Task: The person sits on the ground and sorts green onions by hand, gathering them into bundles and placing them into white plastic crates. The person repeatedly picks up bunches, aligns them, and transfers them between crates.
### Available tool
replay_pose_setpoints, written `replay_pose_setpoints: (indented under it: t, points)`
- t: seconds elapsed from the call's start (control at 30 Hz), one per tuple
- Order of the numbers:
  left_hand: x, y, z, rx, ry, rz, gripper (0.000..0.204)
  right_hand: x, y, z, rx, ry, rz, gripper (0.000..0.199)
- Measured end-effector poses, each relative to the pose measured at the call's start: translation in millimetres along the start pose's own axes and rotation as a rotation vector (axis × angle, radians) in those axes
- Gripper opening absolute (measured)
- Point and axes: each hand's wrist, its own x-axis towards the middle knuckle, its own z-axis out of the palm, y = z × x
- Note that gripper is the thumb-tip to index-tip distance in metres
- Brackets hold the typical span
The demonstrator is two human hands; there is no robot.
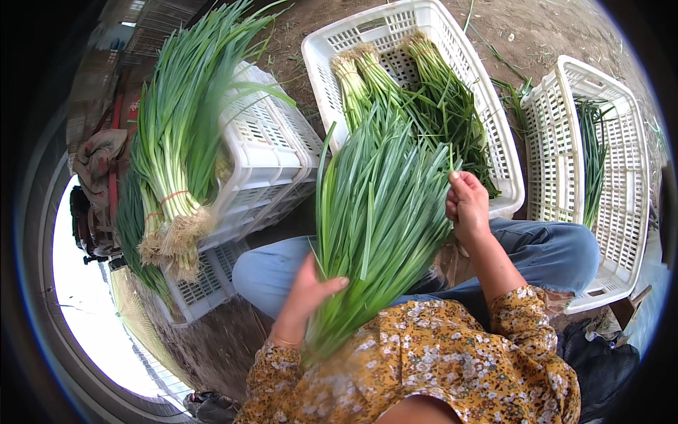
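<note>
A big loose bunch of garlic chives (378, 205) lies across my lap, its flat green leaves fanned away from me. Around the bunch's lower left part my left hand (314, 290) is closed, thumb across the front. The bunch's near end is blurred against my shirt. My right hand (468, 201) is closed in a pinch at the bunch's upper right edge, with a single chive leaf (452, 157) sticking up from the fingertips. The other fingers are curled in.
Ahead, a white plastic crate (505, 159) holds several tied chive bundles (424, 53), roots outward. At left, banded bundles (176, 184) with shaggy roots lie beside stacked white crates (272, 141). Another crate (551, 155) with some greens stands at right. Scattered leaves lie on the dirt ground (522, 32).
</note>
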Motion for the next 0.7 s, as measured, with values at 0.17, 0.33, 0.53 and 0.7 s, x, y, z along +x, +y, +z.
replay_pose_setpoints:
  t: [0.17,0.33,0.53,0.7]
  points:
    - [-6.8,3.2,8.7,0.055,-0.029,0.065,0.082,-8.7,-22.8,46.9,-0.498,-0.258,-0.161,0.046]
    - [-4.9,-9.9,13.5,0.167,0.022,0.136,0.092,-30.8,3.8,90.8,-0.6,-0.587,0.061,0.023]
    - [-15.1,-4.5,18.8,0.609,0.093,0.127,0.098,-27.8,29.6,106.2,-0.95,-0.515,-0.136,0.027]
    - [-16.6,-4.4,19.3,0.66,0.098,0.155,0.098,-23.1,43.9,101.9,-0.764,-0.549,-0.151,0.023]
